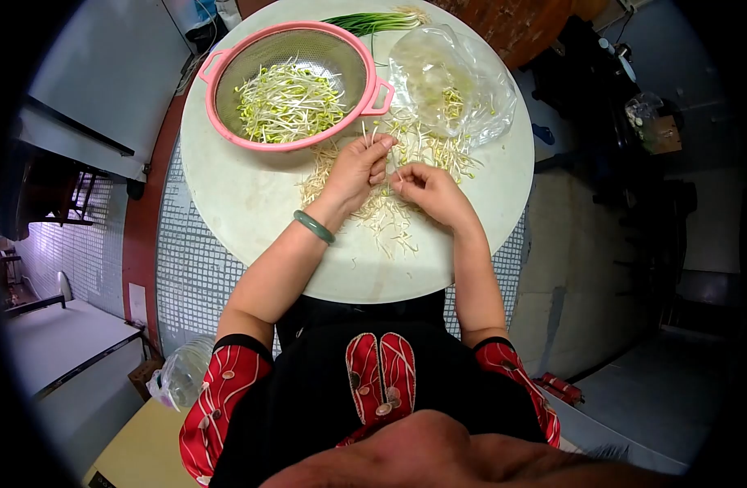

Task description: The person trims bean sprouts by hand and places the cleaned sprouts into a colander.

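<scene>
My left hand [362,169], below a green bangle on the forearm, is closed around a few bean sprouts whose pale stems stick up past the fingers. Close beside it on the right, my right hand [422,189] pinches a thin sprout between thumb and forefinger. Loose bean sprouts [387,226] lie scattered on the round white table [251,203] under and around both hands. Up and to the left, a pink-rimmed metal colander [285,147] holds a heap of sprouts [288,102]. A clear plastic bag [487,98] with some sprouts inside lies at the upper right.
A bunch of green onions [373,22] lies at the table's far edge. Beyond it stands a brown wooden surface [507,24]. At the lower left are a large clear plastic bottle [186,374] and a yellowish tabletop [137,443]. A white table [64,342] stands at the left.
</scene>
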Demonstrator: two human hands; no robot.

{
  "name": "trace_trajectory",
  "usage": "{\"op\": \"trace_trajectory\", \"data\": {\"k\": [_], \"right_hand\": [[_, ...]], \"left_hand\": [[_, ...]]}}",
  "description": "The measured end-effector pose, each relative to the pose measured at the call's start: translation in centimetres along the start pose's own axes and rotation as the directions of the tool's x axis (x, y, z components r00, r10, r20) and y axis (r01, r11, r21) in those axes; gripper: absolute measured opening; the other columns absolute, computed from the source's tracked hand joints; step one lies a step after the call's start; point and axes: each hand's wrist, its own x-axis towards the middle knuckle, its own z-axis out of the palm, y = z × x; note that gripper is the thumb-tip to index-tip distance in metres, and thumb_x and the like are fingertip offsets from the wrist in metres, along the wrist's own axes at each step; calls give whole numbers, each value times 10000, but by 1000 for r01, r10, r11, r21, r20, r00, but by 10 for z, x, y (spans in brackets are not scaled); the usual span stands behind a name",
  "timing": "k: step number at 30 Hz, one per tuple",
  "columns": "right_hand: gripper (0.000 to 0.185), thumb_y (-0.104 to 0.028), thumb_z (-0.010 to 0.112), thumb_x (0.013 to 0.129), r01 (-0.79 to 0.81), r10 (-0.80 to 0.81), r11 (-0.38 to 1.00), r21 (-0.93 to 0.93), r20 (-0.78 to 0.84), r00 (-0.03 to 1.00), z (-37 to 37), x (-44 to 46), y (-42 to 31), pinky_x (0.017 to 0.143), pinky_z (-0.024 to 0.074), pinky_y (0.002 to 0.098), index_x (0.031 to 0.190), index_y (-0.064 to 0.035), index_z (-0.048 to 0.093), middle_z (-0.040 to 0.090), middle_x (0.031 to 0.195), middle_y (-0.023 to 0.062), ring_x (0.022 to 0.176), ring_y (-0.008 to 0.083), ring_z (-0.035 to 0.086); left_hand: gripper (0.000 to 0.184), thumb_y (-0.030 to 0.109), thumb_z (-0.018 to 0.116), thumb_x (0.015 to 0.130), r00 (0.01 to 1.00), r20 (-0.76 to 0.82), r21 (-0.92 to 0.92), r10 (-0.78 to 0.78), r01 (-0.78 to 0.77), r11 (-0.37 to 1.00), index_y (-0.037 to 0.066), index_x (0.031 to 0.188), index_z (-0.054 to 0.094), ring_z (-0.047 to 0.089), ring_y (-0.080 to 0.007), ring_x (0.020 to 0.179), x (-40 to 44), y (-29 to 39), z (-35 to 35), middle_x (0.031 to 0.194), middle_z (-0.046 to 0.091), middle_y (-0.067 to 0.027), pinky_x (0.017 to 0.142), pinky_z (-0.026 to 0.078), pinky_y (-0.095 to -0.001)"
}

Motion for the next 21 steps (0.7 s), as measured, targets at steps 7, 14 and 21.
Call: {"op": "trace_trajectory", "data": {"k": [7, 14, 21], "right_hand": [[284, -172, 723, 863, 25, -51, 994, -111, -236, 970, -12, -9, -15, 669, 495, 279, 1083, 5, 690, 690, 878, 85, 716, 119, 581], [253, -103, 727, 827, 249, -351, 924, -289, -391, 851, -11, 7, -23, 696, 482, 307, 1067, -35, 683, 656, 861, 50, 717, 168, 570], [94, -85, 699, 816, 371, -619, 645, -668, -171, 767, -21, 6, -21, 759, 474, 386, 899, -43, 683, 649, 841, 84, 799, 281, 613]], "left_hand": [[147, 190, 616, 974, 998, 37, 36, -59, 58, 998, 44, 985, 615, 368, -38, 540, -3, 7, 2, 670, 433, 56, 466, 286, -196], [121, 193, 649, 950, 986, 90, 195, -138, 118, 974, 74, 937, 626, 327, -24, 480, -7, 0, 6, 618, 427, 84, 438, 245, -195], [122, 200, 615, 974, 985, 84, 263, -151, 125, 957, 82, 942, 614, 340, -25, 504, -6, 1, 6, 640, 429, 81, 448, 254, -196]]}}
